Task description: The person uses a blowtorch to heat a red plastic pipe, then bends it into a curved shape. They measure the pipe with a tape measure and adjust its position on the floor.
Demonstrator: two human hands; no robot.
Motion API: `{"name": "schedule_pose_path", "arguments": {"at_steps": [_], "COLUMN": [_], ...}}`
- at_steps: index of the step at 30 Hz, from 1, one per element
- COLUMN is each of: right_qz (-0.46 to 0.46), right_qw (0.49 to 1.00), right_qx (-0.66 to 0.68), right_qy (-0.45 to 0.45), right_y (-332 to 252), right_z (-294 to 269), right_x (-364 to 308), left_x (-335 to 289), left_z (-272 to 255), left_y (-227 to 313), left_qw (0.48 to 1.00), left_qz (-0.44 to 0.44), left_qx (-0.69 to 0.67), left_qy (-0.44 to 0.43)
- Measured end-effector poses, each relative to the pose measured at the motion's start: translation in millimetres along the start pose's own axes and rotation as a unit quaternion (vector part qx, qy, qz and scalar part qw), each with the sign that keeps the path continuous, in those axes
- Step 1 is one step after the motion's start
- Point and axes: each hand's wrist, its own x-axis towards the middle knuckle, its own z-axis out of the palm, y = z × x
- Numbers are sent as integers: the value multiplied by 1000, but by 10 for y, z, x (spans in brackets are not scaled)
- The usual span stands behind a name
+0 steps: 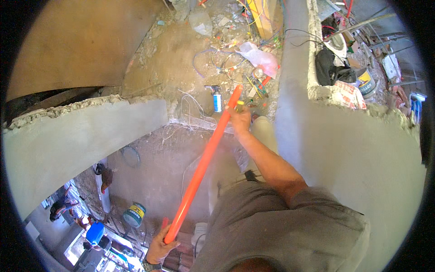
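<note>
Orange pipe slants in the air in front of the person, long, straight and smooth. Left hand is curled around its low end, with a watch on the wrist. A bit of something red pokes up by that hand, but I cannot tell what it is. Right hand is closed around the pipe near its top end. A small yellow thing shows by the fingers, and I cannot tell if they hold it.

Under the pipe, the floor is brown and dusty. Grey walls stand on both sides: a left wall and a bigger right wall. Both are smooth, with bumpy, broken tops.

Past the right hand, the dirt ground is messy with little stones and bits. A blue and white can stands or lies there, near thin white wires. Farther on are a pinkish plastic bag and a yellow post. A big brown board fills the top left.

Far down at the left, I see a bucket and a blue thing.
</note>
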Motion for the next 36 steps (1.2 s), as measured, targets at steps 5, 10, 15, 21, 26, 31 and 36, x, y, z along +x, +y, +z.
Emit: {"name": "schedule_pose_path", "arguments": {"at_steps": [5, 10, 15, 21, 26, 31, 36], "right_qz": [166, 124, 70, 3, -106, -182, -319], "right_qw": [964, 949, 941, 909, 860, 817, 763], "right_qx": [206, 240, 270, 284, 362, 373, 333], "right_qy": [-1, -162, -192, -304, -343, -401, -454], "right_y": [-815, -1725, -2312, -2664, -3067, -3443, -3567], "right_z": [-331, -356, -220, -75, -455, -565, -648], "right_x": [-272, -816, -1392, -1734, -1575, -1768, -1742], "left_x": [25, 50, 381, 730, 913, 895, 913], "left_z": [-91, -161, -146, 178, 289, 299, 262], "left_y": [-450, -994, -689, 149, -15, -215, -352], "left_qw": [991, 986, 994, 990, 960, 975, 971], "left_qz": [37, 29, 58, 116, 172, 132, 150], "left_qx": [126, 147, 80, 65, 164, 121, 123], "left_qy": [39, 77, 36, 53, 151, 133, 141]}}
